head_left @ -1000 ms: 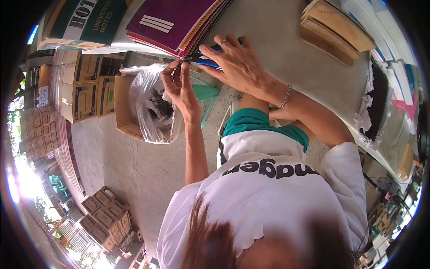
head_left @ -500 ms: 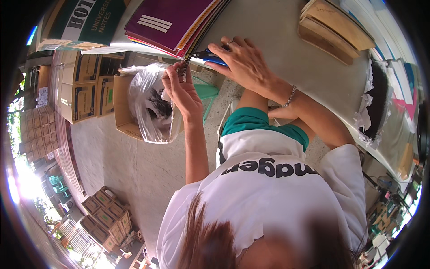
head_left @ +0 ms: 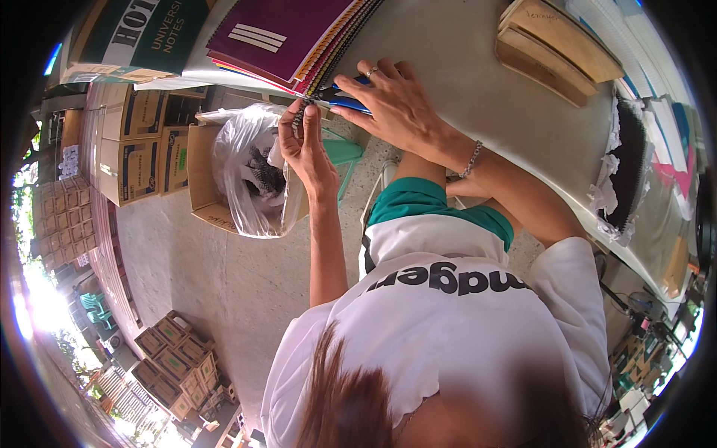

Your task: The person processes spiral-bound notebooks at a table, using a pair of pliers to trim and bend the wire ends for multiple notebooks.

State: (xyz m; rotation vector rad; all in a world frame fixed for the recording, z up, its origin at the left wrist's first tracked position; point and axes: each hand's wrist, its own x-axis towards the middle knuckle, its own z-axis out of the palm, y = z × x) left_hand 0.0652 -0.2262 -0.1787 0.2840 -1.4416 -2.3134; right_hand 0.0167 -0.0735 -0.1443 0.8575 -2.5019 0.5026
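A stack of spiral notebooks (head_left: 280, 33) with a purple cover on top lies at the table's near left edge. At its lower corner, my left hand (head_left: 312, 160) pinches the black spiral binding coil (head_left: 300, 121), which sticks out past the notebooks. My right hand (head_left: 403, 112) is wrapped around blue-handled pliers (head_left: 349, 102), palm down over the table edge. The dark jaws of the pliers point left at the coil, close to my left fingertips. Whether the jaws touch the wire is too small to tell.
Below my left hand stands a cardboard box (head_left: 203, 175) lined with a clear plastic bag (head_left: 250, 198) holding dark scraps. A green stool (head_left: 343, 151) is beside it. Wooden blocks (head_left: 556, 52) lie on the grey table (head_left: 448, 45). Stacked cartons (head_left: 140, 168) stand at left.
My right hand has shifted slightly left with the pliers. My left fingers have turned a little, and more of the coil shows between them. The notebooks stay about where they were.
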